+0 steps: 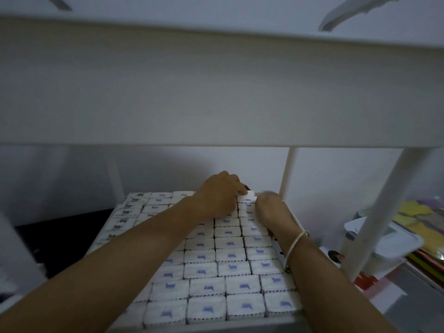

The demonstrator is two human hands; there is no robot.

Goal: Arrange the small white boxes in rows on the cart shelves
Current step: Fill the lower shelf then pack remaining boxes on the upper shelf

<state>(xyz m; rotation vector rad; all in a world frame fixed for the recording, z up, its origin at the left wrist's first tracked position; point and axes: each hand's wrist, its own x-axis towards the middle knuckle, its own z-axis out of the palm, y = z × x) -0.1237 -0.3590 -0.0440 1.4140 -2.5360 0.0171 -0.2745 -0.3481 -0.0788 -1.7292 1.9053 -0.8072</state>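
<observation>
One white box (249, 195), pinched by left grip (217, 198), right grip (270, 207) just beside

1. Small boxes (230, 255) lie in tight rows on the lower shelf (240, 326), beneath the upper shelf (216, 92).
2. At the far right end, a raised box (248, 196) sits between the left hand (217, 197) and the right hand (271, 210).
3. A container (389, 241) stands right of the cart.

Your right hand (270, 207) is blurred, so its grip is unclear. Your left forearm (144, 243) hides several small white boxes (230, 255); their blue print is unreadable.
</observation>
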